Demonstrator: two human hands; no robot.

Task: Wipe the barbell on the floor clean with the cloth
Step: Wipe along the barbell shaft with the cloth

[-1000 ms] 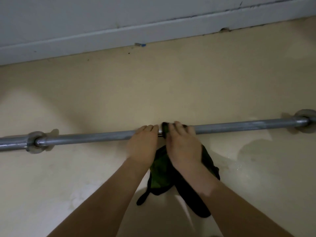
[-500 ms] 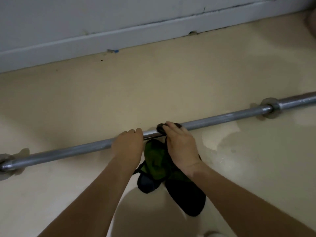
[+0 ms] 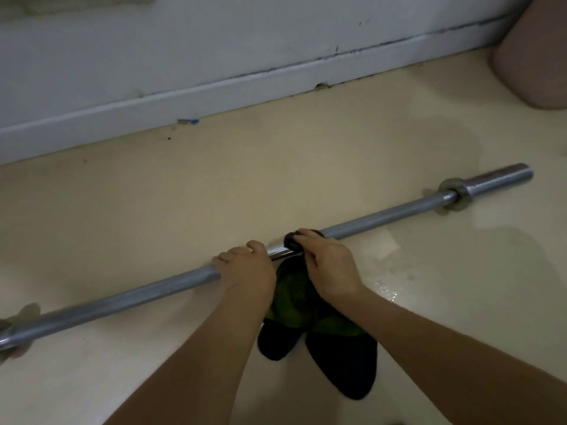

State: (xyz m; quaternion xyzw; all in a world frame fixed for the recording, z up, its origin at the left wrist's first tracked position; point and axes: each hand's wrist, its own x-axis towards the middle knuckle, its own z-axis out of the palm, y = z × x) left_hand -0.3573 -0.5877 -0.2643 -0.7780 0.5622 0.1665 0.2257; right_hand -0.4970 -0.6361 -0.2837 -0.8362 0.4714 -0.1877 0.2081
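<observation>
- Both your hands are sitting mid-shaft: left hand [image 3: 245, 268] gripping the barbell [image 3: 383, 216] bare, right hand [image 3: 329, 265] clamping the limp cloth [image 3: 294, 299] onto it.
- It is lying on the floor [image 3: 214, 194] — heavy, stiff, probably rolling easily.

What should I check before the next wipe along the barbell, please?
1. The right hand grips the cloth against the barbell: ok.
2. The left hand holds the barbell steady: ok.
3. The barbell is free of obstacles up to the right collar: ok.
4. The floor is dry near the hands: not ok, a wet patch shines beside the right wrist.
5. The barbell's underside is clean: cannot tell.
</observation>
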